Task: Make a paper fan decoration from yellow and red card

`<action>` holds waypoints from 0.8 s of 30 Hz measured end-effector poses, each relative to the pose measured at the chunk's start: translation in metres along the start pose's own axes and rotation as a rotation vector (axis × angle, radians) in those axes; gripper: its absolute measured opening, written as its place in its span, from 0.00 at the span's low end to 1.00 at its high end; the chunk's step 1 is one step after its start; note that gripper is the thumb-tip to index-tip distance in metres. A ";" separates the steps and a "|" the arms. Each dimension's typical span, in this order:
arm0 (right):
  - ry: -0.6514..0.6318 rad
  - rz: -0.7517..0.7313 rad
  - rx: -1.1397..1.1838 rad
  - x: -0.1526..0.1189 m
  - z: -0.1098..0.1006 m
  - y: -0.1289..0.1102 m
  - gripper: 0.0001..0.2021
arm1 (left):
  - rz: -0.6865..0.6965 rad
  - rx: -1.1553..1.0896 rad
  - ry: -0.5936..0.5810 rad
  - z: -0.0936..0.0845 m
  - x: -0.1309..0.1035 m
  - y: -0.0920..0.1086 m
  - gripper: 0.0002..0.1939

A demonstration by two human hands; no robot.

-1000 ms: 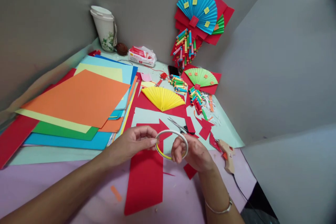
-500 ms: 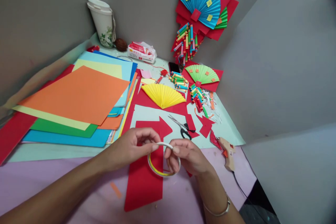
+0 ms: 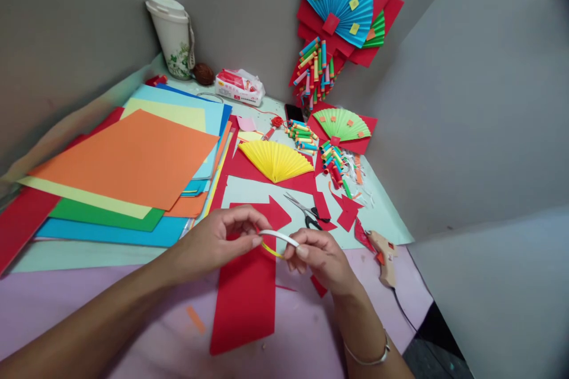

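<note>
Between both hands is a narrow roll of tape, white outside with a yellow inner core. My left hand pinches its left side between thumb and fingers. On the opposite side, my right hand grips it the same way, hiding part of the ring. The roll is tilted, so its hoop looks flattened. Below it lies an arrow-shaped piece of red card. Black-handled scissors rest just beyond my right hand, blades partly apart. A folded yellow paper fan lies farther back.
Coloured paper sheets are stacked at left. A glue gun with a cord lies at right, near red scraps. Behind are a lidded cup, a tissue pack and small paper rolls. A blue fan decoration hangs on the wall.
The roll of tape has risen slightly and tipped, so its round opening now looks much narrower. Both hands still hold it, and the right fingers have moved out of the ring's middle.
</note>
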State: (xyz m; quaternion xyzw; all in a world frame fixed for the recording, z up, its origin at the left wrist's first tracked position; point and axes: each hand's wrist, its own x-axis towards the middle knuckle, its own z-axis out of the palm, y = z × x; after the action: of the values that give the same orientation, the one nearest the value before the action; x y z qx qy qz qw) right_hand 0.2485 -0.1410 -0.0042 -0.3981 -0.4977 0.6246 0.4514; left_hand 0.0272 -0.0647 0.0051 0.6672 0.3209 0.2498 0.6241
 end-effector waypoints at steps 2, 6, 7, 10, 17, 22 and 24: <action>0.000 -0.050 0.127 0.003 0.001 0.002 0.09 | -0.036 -0.030 0.006 0.001 0.000 0.000 0.08; 0.048 -0.084 0.287 0.007 0.004 0.003 0.11 | -0.109 -0.183 -0.019 0.000 0.002 -0.001 0.09; 0.062 -0.090 0.303 0.008 0.005 0.002 0.12 | -0.112 -0.224 -0.010 -0.001 0.003 -0.002 0.10; 0.090 -0.082 0.296 0.009 0.007 0.004 0.11 | -0.111 -0.289 0.055 -0.004 0.007 -0.006 0.10; 0.060 0.008 0.098 0.008 0.009 0.011 0.10 | -0.079 -0.013 0.199 0.001 0.008 -0.004 0.14; 0.014 0.087 -0.040 0.007 0.013 0.009 0.10 | 0.085 0.206 0.205 0.007 0.003 0.001 0.09; 0.016 0.080 -0.057 0.006 0.014 0.007 0.11 | 0.057 0.160 0.212 0.006 0.003 0.000 0.09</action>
State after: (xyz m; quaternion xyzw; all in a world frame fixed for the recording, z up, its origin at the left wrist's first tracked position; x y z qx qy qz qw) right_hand 0.2321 -0.1393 -0.0090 -0.4353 -0.4955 0.6246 0.4182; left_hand 0.0333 -0.0669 0.0041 0.6936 0.3847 0.3103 0.5241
